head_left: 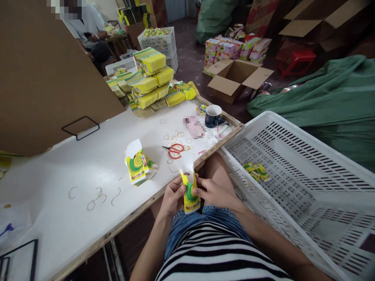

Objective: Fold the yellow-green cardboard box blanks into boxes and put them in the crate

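Observation:
Between my two hands, above my lap and close to the table's front edge, is a small yellow and green carton [190, 195] with its white top flap standing up. My left hand [172, 195] grips its left side, thumb on the printed face. On the other side my right hand [213, 191] pinches the carton near its upper edge. A short stack of flat cartons [137, 168] of the same print lies on the white table [88, 164]. Red-handled scissors [175, 150] rest among several loose rubber bands, right of that stack.
Bundled yellow cartons [149, 82] are piled at the table's far end, near a dark mug [213, 116]. To my right stands a large white plastic crate [278, 121] holding a few cartons [259, 171]. An open cardboard box [231, 84] is beyond it; a person [90, 35] sits at the back left.

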Motion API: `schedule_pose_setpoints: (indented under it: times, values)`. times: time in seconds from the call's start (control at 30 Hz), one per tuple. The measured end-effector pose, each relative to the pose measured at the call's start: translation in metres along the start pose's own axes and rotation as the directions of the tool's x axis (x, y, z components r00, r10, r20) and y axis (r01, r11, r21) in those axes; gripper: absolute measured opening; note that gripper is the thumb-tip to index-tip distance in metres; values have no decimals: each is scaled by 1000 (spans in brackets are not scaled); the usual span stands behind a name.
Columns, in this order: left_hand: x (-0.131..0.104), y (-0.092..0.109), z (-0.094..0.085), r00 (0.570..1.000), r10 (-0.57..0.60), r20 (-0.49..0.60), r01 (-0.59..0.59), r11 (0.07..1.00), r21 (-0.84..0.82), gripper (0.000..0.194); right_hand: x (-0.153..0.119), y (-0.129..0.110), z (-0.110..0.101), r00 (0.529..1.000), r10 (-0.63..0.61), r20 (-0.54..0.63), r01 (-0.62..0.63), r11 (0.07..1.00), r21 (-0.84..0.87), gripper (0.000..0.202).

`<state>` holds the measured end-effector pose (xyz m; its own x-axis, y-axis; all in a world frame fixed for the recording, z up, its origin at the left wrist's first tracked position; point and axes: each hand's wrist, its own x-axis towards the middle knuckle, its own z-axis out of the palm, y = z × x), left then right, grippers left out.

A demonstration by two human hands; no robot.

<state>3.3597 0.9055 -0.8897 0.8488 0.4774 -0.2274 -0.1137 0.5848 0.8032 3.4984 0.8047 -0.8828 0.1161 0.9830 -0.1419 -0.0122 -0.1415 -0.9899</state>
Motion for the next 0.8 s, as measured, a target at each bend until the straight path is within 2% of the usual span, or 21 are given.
schedule_pose_setpoints:
  times: [0.13,0.27,0.43,0.5,0.57,0.67,0.73,0.8]
  values:
    - [3,-5,1,997,21,-70,-21,1000,-4,49,-2,-1,0,998,19,-57,-23,996,-85,37]
    - [7,-13,1,979,78,-190,-76,997,14,39,-1,4,3,990,22,-137,-46,983,-180,32]
    - [12,-21,5,943,177,-280,-125,973,195,37,7,20,5,945,23,-326,-147,921,-360,30]
    - [11,-21,6,942,202,-269,-123,950,287,48,8,23,4,916,11,-402,-173,913,-370,24]
    - [8,-19,6,949,203,-241,-117,937,329,62,6,22,2,903,-5,-429,-114,961,-252,23]
    - [4,-11,4,972,185,-143,-131,938,321,73,2,15,-4,916,-90,-390,66,995,-75,51]
    - [2,-5,2,984,166,-57,-142,942,306,74,0,11,-9,933,-143,-330,131,990,-58,50]
    - [0,1,1,992,123,13,-122,947,296,68,0,9,-14,951,-157,-265,149,988,-49,41]
